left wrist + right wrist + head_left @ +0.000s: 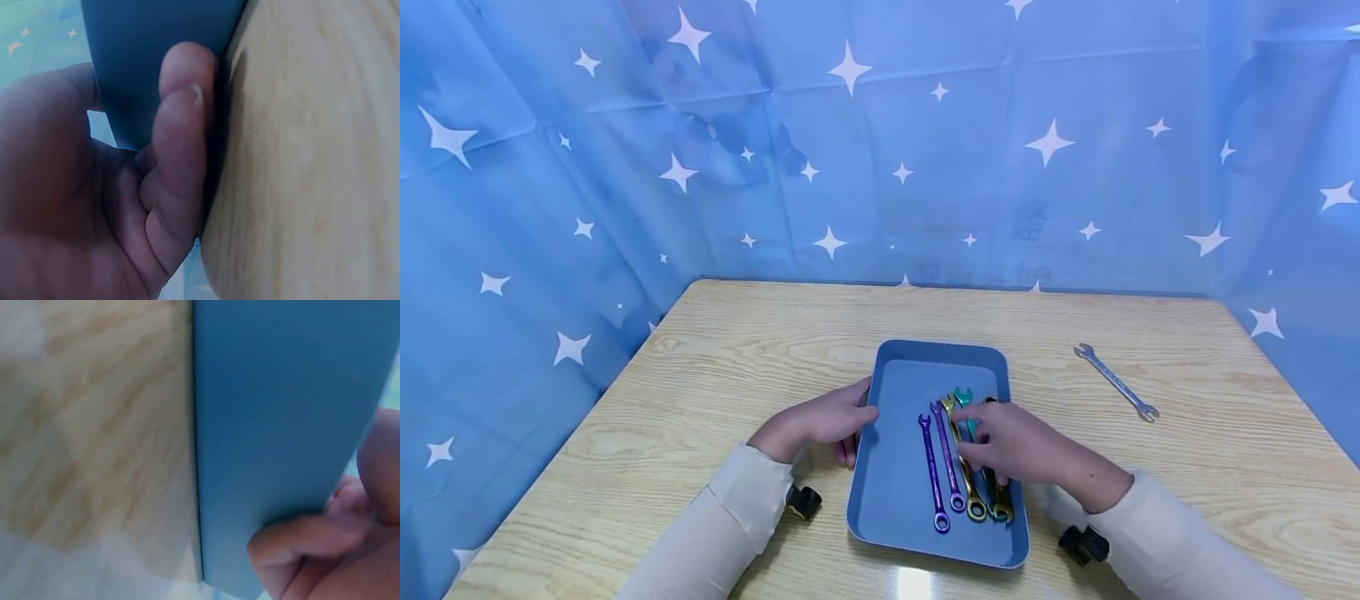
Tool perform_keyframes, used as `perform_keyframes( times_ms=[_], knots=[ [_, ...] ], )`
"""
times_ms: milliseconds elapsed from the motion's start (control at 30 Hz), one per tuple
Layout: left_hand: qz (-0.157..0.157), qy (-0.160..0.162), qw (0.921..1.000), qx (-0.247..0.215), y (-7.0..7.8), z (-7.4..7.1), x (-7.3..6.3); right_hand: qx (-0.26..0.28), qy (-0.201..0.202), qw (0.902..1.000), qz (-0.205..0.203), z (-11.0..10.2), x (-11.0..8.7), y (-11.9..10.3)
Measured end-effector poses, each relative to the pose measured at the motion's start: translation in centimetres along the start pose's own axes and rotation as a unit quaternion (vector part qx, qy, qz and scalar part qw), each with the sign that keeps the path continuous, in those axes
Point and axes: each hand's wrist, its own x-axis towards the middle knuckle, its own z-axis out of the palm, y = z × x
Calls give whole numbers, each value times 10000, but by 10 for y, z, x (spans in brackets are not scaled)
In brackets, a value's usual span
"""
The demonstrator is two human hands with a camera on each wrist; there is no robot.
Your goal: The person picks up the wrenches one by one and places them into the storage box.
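Observation:
A shallow blue-grey tray (895,500) lies on the table with several combination wrenches in it. My left hand (827,417) grips its left side, the thumb over the rim; in the left wrist view the fingers (181,144) press against the outer wall. My right hand (1018,442) reaches over the right rim, index finger and thumb apart above the wrenches. The index fingertip overlaps a gold wrench (974,507). Left of that lie two purple wrenches, one outermost (933,475). A green wrench (963,395) and darker ones are partly hidden. A finger (287,540) shows outside the tray wall.
A silver open-end wrench (1116,383) lies on the wooden table (760,333) to the right of the tray. Blue cloth (910,208) with white stars hangs behind and at the sides of the table.

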Motion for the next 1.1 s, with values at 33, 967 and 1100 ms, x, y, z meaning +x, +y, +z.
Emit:
perform_keyframes(
  times_ms=[33, 967, 1100],
  knots=[
    [-2, 2, 10000, 2, 0, 0, 0, 73, -40, 9999, -69, -2, -1, 1],
    [-38, 29, 10000, -15, 2, 1, -2, -1114, 2176, 9696, 73, -38, -25, 13],
    [-25, 40, 10000, -11, 2, 1, -1, -1622, 2439, 9559, 212, -45, -24, 25]
  ],
)
